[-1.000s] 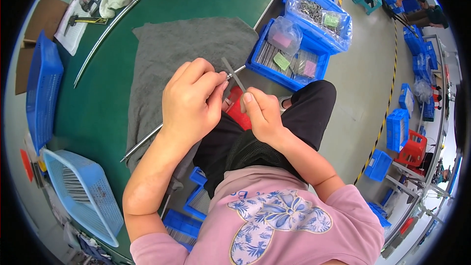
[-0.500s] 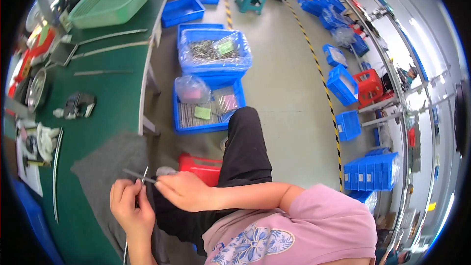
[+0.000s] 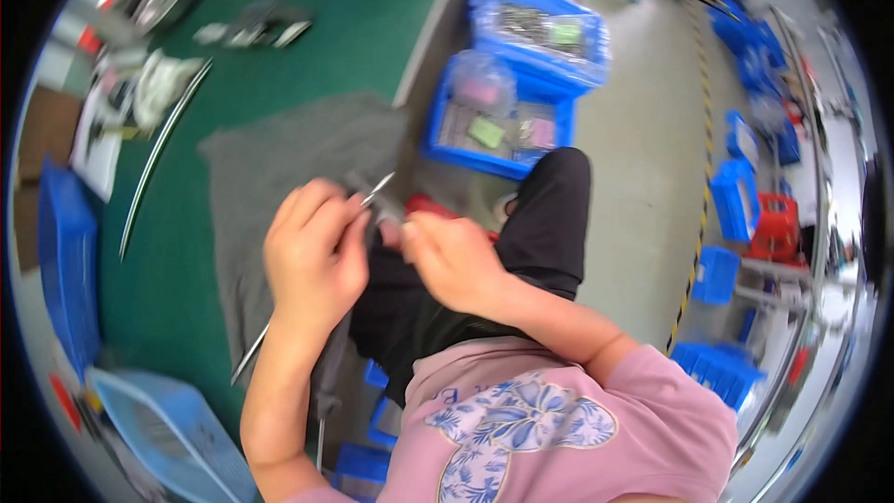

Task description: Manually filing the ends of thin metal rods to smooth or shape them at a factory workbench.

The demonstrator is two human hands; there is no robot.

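My left hand (image 3: 317, 247) is closed around a thin shiny metal rod (image 3: 379, 188). The rod's bright tip sticks out past my fingertips, and its long lower part (image 3: 250, 355) shows beside my left forearm. Pinched in my right hand (image 3: 456, 259) is a flat grey strip-like tool (image 3: 384, 209), smeared by motion. It crosses close to the rod's tip; whether the two touch, I cannot tell. Both hands are over the near edge of a grey cloth (image 3: 270, 158) and my dark trousers.
The cloth lies on a green worktable (image 3: 358, 33). A curved metal rod (image 3: 158, 163) and a dark clamp-like device (image 3: 259, 26) rest there. Blue bins (image 3: 503, 166) with metal parts stand on the floor beyond my knee. A light blue basket (image 3: 168, 428) sits at lower left.
The view has swung left, so table, bins and floor appear farther right and higher. My hands remain together at the rod's tip, the grey tool still in my right.
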